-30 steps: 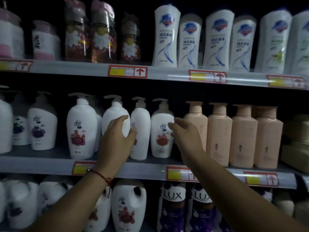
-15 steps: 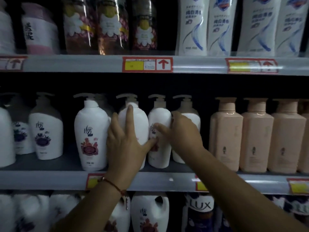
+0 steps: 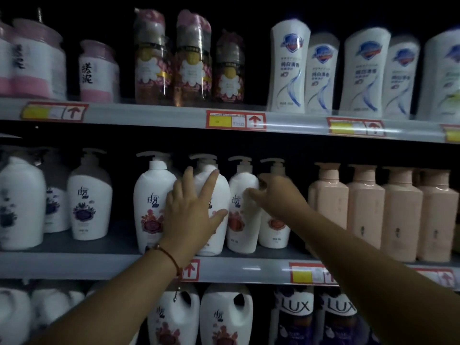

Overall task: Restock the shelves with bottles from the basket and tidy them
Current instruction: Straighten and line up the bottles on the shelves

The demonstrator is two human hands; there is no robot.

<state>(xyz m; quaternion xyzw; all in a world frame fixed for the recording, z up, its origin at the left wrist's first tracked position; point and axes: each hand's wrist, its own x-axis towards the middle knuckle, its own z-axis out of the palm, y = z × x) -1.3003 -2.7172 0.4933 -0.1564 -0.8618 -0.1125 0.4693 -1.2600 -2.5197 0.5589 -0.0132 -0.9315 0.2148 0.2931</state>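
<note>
Where the tidying now centres, a white plastic pump bottle with a red floral label (image 3: 219,195) stands upright on the grey metal middle shelf (image 3: 74,266), second in a front row of four like bottles, its long axis vertical and its pump head pointing left. The left hand (image 3: 191,210) lies flat against this bottle's front, fingers straight and spread, thumb reaching toward the third white pump bottle (image 3: 242,207); nothing is gripped. The bottle thus lies directly behind the palm, so a push would drive it toward the shelf's back. The right hand (image 3: 278,195) reaches in from the right, its fingers loosely curved at the shoulders of the third and fourth white pump bottle (image 3: 273,232); whether it touches or pinches either cannot be told. The left hand is the nearer to the second bottle. To the right stand four matte pink square-shouldered bottles (image 3: 364,207). The basket is out of view.
</note>
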